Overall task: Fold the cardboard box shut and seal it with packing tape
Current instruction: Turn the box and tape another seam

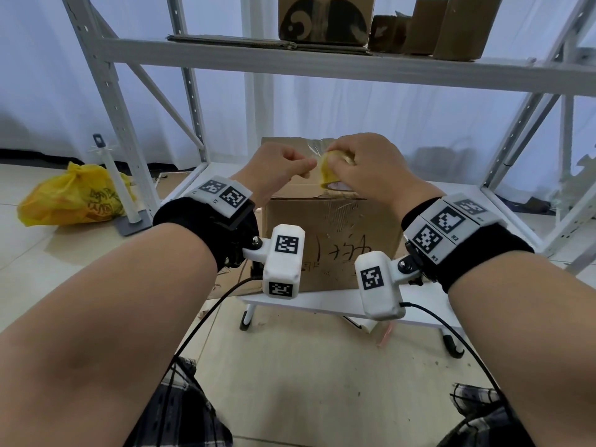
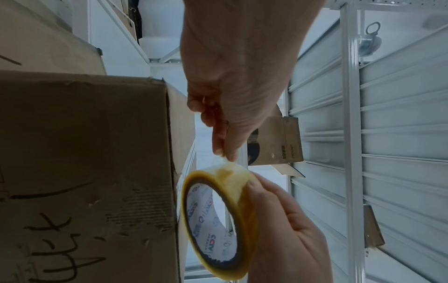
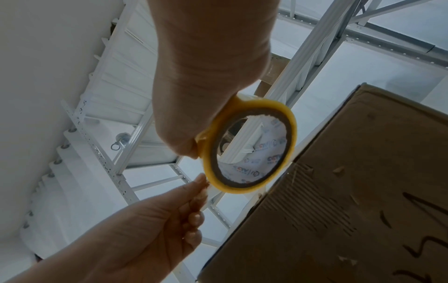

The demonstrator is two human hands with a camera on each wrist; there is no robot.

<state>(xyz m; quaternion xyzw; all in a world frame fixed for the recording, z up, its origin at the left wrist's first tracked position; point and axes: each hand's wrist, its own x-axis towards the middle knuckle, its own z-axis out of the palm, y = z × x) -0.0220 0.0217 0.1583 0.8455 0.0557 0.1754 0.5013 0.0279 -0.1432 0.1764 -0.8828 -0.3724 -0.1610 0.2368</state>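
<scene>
A brown cardboard box [image 1: 332, 240] with black handwriting on its front stands on a low white table [image 1: 322, 301]; its far flap [image 1: 290, 144] still stands up behind my hands. Above the box my right hand [image 1: 361, 169] grips a yellowish roll of packing tape [image 1: 329, 172]. My left hand [image 1: 280, 166] pinches the loose tape end between thumb and forefinger, right beside the roll. The left wrist view shows the roll [image 2: 218, 226], the pinching fingers [image 2: 225, 145] and the box side [image 2: 84, 172]. In the right wrist view the roll [image 3: 249, 147] hangs next to the box [image 3: 351, 210].
A white metal shelving rack [image 1: 322, 64] rises behind the box and carries several cardboard boxes [image 1: 325, 19] on its shelf. A yellow plastic bag [image 1: 74, 196] and a white stand [image 1: 113, 185] sit on the floor at left. Cables trail from both wrist cameras.
</scene>
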